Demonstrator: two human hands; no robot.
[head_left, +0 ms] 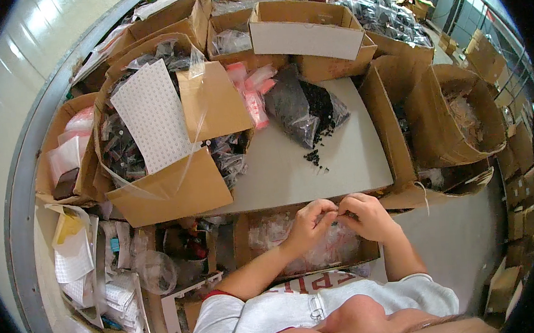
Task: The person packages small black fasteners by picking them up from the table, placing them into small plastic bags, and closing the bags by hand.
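Note:
My left hand (311, 221) and my right hand (362, 216) meet fingertip to fingertip at the table's front edge. Both are closed in a pinch, and whatever they hold is too small and hidden to name. Beneath them stands an open cardboard box (241, 239) with small clear plastic bags (273, 233) inside. Beyond my hands, small black parts (316, 158) lie loose on the pale tabletop (267, 172). They have spilled from a clear plastic bag (291, 112) that lies on its side with more black parts in it.
At the left, a large carton (169, 189) of bagged dark parts has a white dotted sheet (152, 116) across it. Pink-edged bags (253, 99) lie beside it. Tall cartons (458, 116) crowd the right, and a long white-sided box (307, 37) stands at the back.

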